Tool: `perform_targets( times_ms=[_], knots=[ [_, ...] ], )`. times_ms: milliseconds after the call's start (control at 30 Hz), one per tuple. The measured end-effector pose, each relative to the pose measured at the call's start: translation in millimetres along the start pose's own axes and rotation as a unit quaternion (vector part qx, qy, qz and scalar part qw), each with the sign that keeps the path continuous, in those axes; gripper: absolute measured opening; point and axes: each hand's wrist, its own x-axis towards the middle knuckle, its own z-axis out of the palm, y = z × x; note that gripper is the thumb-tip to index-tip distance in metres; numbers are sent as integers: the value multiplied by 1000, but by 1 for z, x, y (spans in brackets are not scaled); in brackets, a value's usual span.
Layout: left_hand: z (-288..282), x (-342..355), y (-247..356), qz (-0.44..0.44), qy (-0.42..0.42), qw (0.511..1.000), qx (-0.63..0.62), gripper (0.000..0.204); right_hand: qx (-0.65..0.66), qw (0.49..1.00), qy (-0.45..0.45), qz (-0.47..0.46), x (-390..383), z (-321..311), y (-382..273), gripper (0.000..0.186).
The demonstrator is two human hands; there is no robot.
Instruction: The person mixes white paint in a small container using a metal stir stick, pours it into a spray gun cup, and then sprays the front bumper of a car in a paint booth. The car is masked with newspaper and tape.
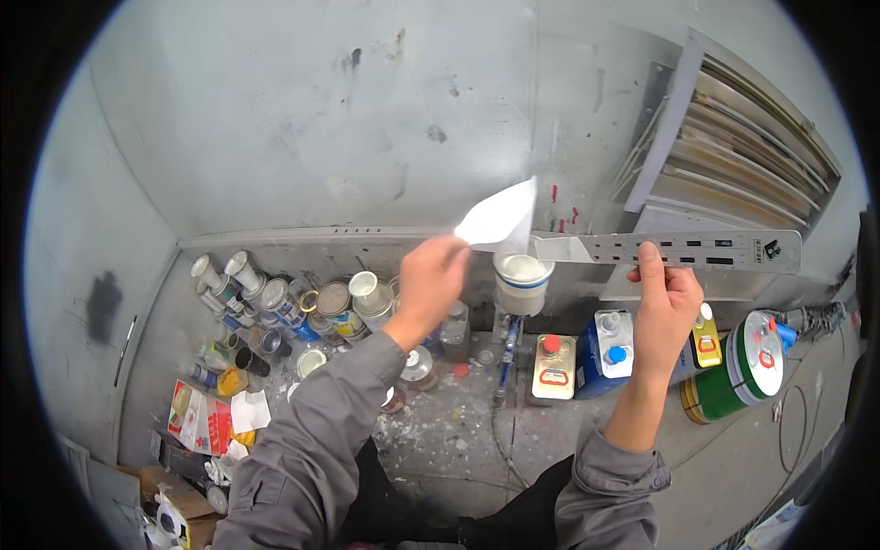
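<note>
My left hand [428, 284] pinches the narrow end of a white paper cone [501, 220], tilted with its wide side up and to the right. In my right hand [667, 307] is a flat metal mixing ruler [678, 252] with black marks, held nearly level with the thumb on top. The ruler's left end is coated in white and reaches over a spray gun cup [521, 298], close to the cone. White liquid or froth shows at the cup's top. The cup stands upright on a gun body with a blue part and a hose below.
Several paint cans [335, 301] and cups crowd the left by the wall. A cream can [554, 367] with a red cap, a blue can [605, 353] and a green drum [747, 367] stand at right. A cardboard box [188, 509] lies lower left. Slatted vent panels [733, 137] lean upper right.
</note>
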Motion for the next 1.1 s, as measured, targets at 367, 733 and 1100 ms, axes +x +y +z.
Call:
perform_targets(
  times_ms=[367, 733, 1100],
  knots=[
    [-104, -31, -75, -291, 180, 929, -139, 21, -43, 998, -31, -20, -1, 8, 17, 39],
    [-161, -114, -180, -186, 112, 959, 181, 12, -26, 999, -17, -10, -2, 18, 9, 33],
    [-157, -115, -202, -211, 43, 953, 213, 48, -52, 998, -22, -13, -14, 28, -2, 32]
  ],
)
